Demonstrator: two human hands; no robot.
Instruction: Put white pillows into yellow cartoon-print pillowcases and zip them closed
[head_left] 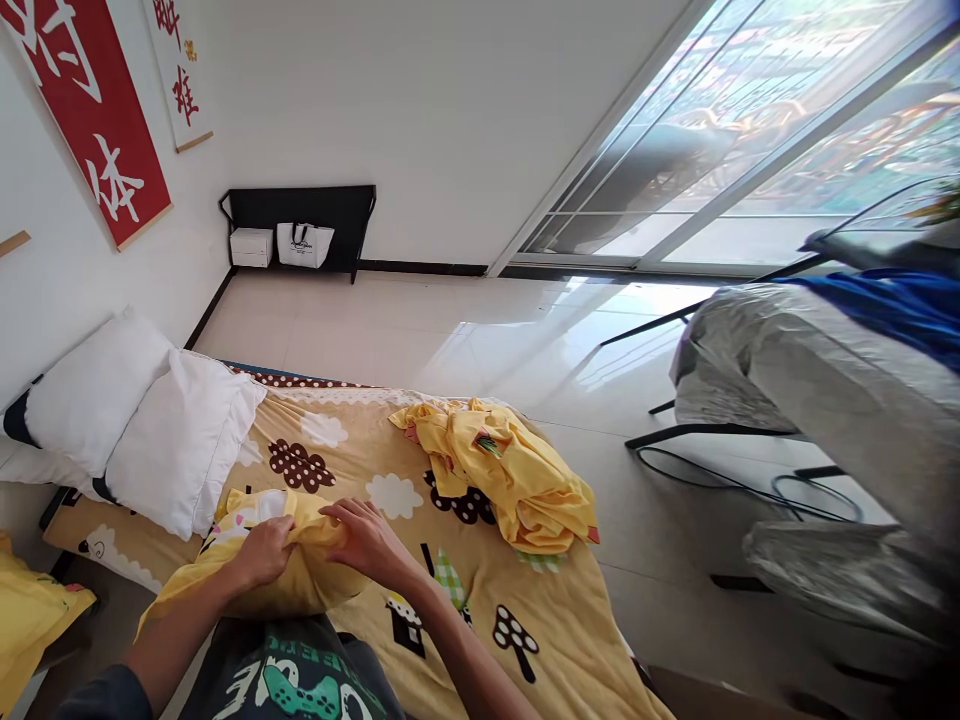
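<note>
Both of my hands work on a yellow pillowcase (296, 580) with a pillow partly showing white at its open end, lying on the near edge of the bed. My left hand (264, 552) grips a fold of the yellow cloth, fingers closed. My right hand (366, 540) presses on the cloth beside it, fingers curled onto the fabric. A second crumpled yellow cloth (504, 472) lies farther out on the bed, apart from both hands.
The bed has a yellow patterned sheet (525, 620). Two white pillows (142, 420) lie at its left end. A black shelf (300, 228) with a white box and bag stands against the far wall. A covered chair (810, 390) and cables are on the tiled floor at right.
</note>
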